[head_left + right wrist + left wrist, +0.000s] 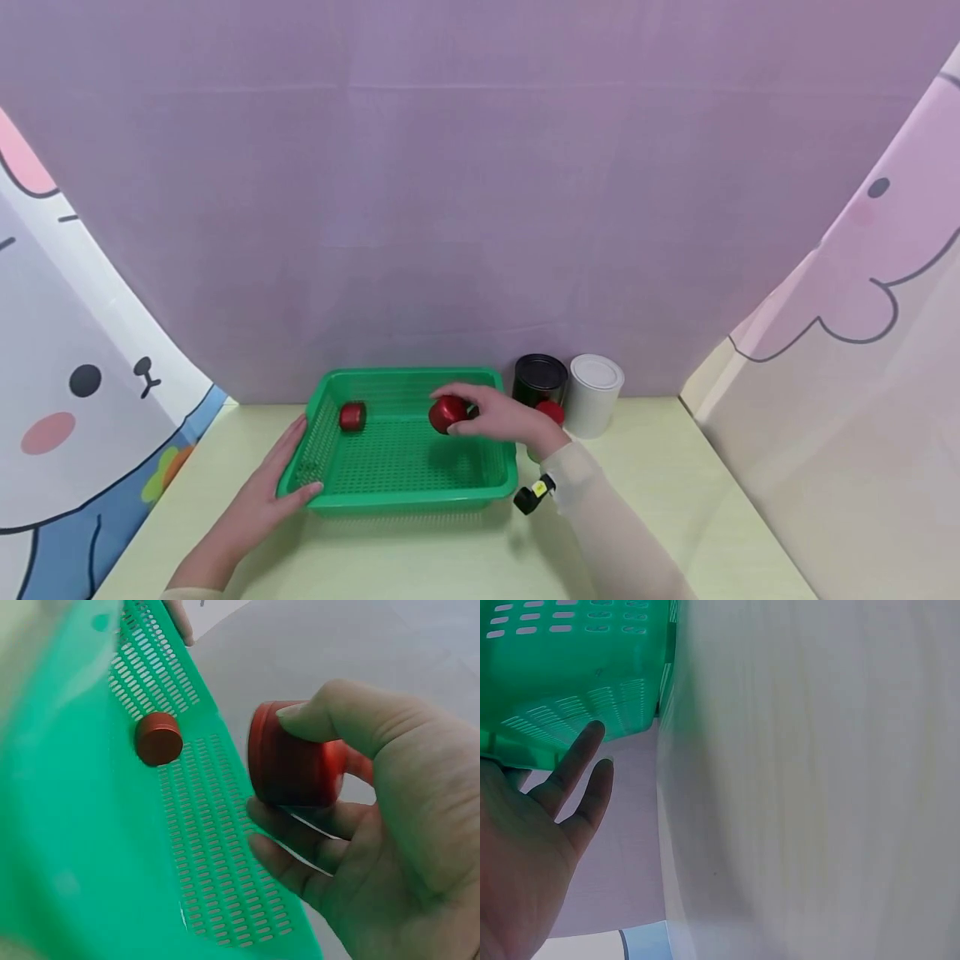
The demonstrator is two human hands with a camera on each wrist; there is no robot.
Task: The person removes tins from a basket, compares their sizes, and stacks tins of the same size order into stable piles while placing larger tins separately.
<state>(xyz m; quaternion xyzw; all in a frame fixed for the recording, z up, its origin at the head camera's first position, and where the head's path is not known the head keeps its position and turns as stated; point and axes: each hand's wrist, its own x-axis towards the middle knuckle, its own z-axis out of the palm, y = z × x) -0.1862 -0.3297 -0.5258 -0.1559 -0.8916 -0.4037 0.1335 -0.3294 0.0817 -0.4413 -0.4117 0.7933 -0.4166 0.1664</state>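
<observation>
A green plastic basket [412, 501] with slotted walls sits on the table. My left hand [258, 500] rests at its left front corner, thumb along the front rim and fingers against the outer left side. In the left wrist view these fingers [592, 739] are fairly straight beside the slotted wall. Over the basket's right part, my right hand [495, 414] holds a shiny red cylindrical tin [447, 414] between thumb and fingers. A second red tin [352, 417] lies inside the basket near its left wall, also seen in the right wrist view [159, 739].
Behind the basket's right side stand a black canister [541, 377] and a white canister [595, 396]. Another red round thing [551, 412] is in front of them, partly behind the right wrist. A purple cloth [480, 208] hangs behind the table, with printed cloths at both sides.
</observation>
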